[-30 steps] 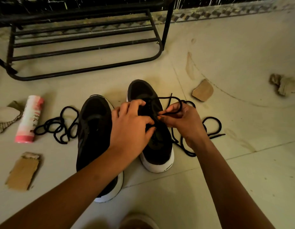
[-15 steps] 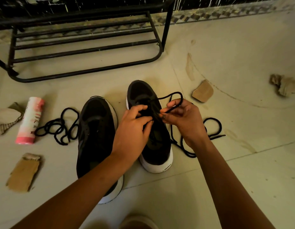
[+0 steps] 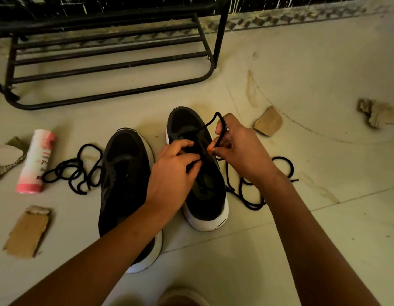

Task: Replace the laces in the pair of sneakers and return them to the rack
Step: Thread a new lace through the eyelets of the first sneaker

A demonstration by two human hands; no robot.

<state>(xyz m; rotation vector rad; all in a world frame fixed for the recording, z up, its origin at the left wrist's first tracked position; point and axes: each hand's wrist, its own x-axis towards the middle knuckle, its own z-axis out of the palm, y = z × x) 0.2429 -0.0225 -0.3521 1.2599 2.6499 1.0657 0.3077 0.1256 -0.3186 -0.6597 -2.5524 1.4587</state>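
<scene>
Threading by eye from here: my left hand [image 3: 174,173] is curled onto the lacing area of the sneaker [image 3: 205,199], and my right hand [image 3: 242,151] is clamped on the black lace [image 3: 208,123], which loops over the toe. Risk: slack trailing on the floor [image 3: 302,228] could snag or knot, or the tip could miss its eyelet. The other sneaker [image 3: 123,173] sits just beside, with a spare lace [image 3: 74,171] tangled next to it. The rack [image 3: 108,62] waits beyond.
</scene>
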